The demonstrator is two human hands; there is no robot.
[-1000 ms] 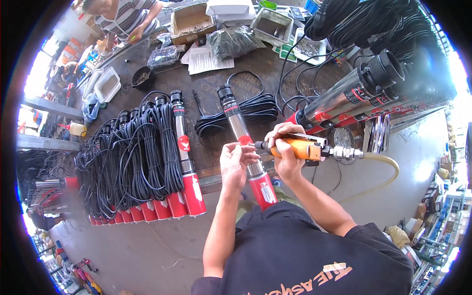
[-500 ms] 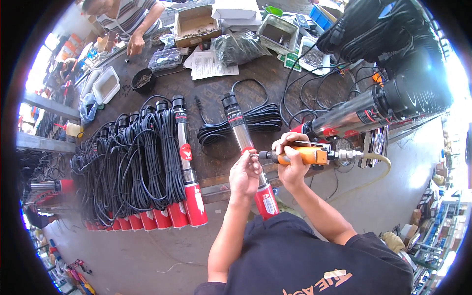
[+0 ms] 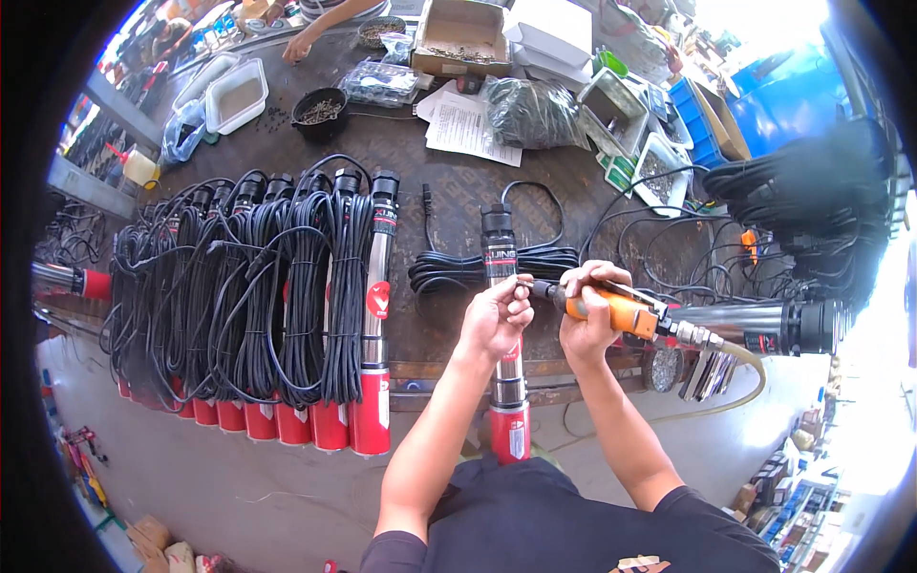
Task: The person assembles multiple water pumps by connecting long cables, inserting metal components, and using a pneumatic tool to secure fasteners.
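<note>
Right hand (image 3: pixel 588 323)'s wrapped round an orange air tool (image 3: pixel 623 314), right of the silver-red cylinder (image 3: pixel 509 390). Left hand (image 3: pixel 495 323)'s pinched over that cylinder, can't tell on what.

Pump (image 3: pixel 510 368) across cable coil (image 3: pixel 449 272) on table (image 3: pixel 468 218); pump row (image 3: pixel 260 420) left; driver (image 3: pixel 616 313) right; bowl (image 3: pixel 323 132) behind row.

Orange power tool (image 3: pixel 619 312) in right grip (image 3: pixel 586 323); left grip (image 3: pixel 494 322) at its nose, over silver-red cylinder (image 3: pixel 510 371).
</note>
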